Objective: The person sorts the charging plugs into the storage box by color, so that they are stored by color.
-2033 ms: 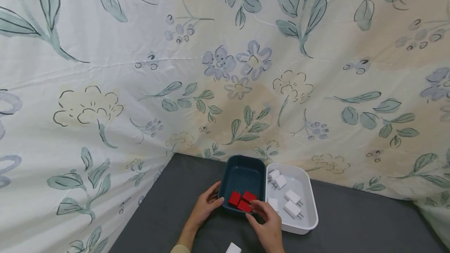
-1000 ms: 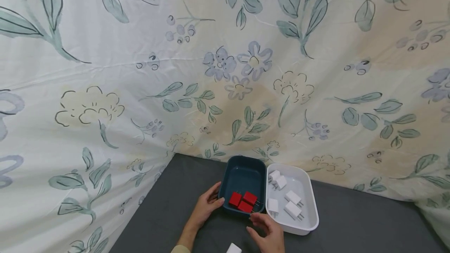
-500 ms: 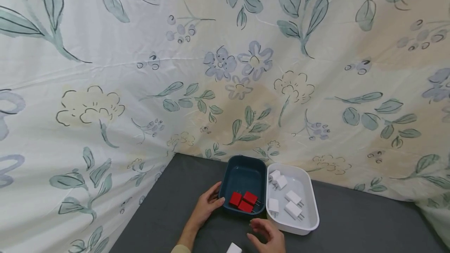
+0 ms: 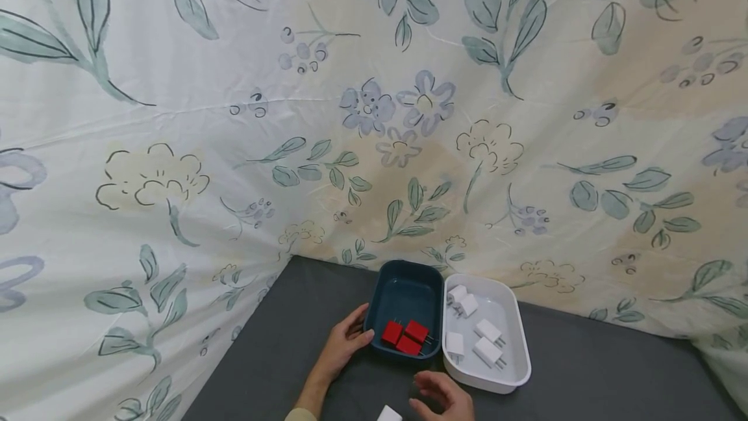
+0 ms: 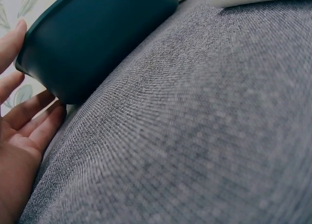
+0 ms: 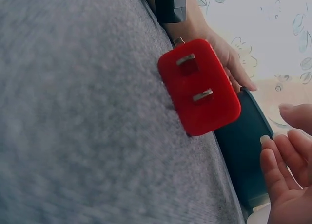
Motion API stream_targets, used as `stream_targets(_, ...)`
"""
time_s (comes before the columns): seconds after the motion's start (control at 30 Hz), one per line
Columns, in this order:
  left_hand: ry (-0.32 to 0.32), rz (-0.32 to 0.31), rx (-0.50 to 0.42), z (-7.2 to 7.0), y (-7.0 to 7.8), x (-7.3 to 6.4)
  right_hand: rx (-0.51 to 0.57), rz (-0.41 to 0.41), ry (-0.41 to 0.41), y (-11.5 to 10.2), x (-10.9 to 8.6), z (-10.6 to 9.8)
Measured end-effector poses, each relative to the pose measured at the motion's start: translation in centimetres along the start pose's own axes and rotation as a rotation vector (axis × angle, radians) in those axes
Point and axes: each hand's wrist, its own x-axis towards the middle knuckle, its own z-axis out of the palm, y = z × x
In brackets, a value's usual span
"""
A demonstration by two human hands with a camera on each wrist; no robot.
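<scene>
My left hand [image 4: 346, 340] holds the near left corner of a dark teal bin [image 4: 409, 291], thumb at the rim and fingers against its outer side. In the left wrist view, the lower fingers [image 5: 41, 119] reach the bin's base. Grouped at the bin's near end are three red plug adapters [image 4: 408, 347]. My right hand [image 4: 444, 398] is in front of the bins, its fingers loosely bent with nothing between them. A further red plug adapter [image 6: 200, 87] lies on the grey cloth in the right wrist view, prongs facing the camera.
A white bin [image 4: 517, 343] stands against the teal one on the right, holding several white plug adapters [image 4: 487, 351]. At the head view's bottom edge, a white block [image 4: 389, 414] lies partly out of frame on the dark table [image 4: 263, 356]. Floral cloth [image 4: 374, 148] hangs behind and to the left.
My right hand has drawn back toward me from the red adapters in the teal bin. My left hand has stayed at the bin's corner.
</scene>
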Motion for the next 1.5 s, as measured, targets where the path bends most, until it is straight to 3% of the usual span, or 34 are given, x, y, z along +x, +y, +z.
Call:
stream_targets(0.47, 0.013, 0.000, 0.014, -0.2, -0.1, 0.1, 0.006, -0.045, -0.295, 0.8, 0.0, -0.7)
stream_targets(0.8, 0.010, 0.002, 0.017, -0.1, -0.2, 0.0, 0.079, -0.060, -0.493, 1.4, 0.1, -1.2)
stream_targets(1.07, 0.012, 0.002, 0.020, -0.1, -0.2, 0.0, 0.053, -0.006, -0.539, 1.2, 0.0, -1.2)
stream_targets(1.27, 0.015, -0.006, 0.018, -0.1, -0.1, 0.0, 0.023, -0.016, -0.615, 1.2, -0.2, -1.1)
stream_targets(1.5, 0.008, 0.005, 0.021, -0.1, -0.2, 0.0, 0.025, -0.029, -0.635, 1.5, -0.1, -1.0)
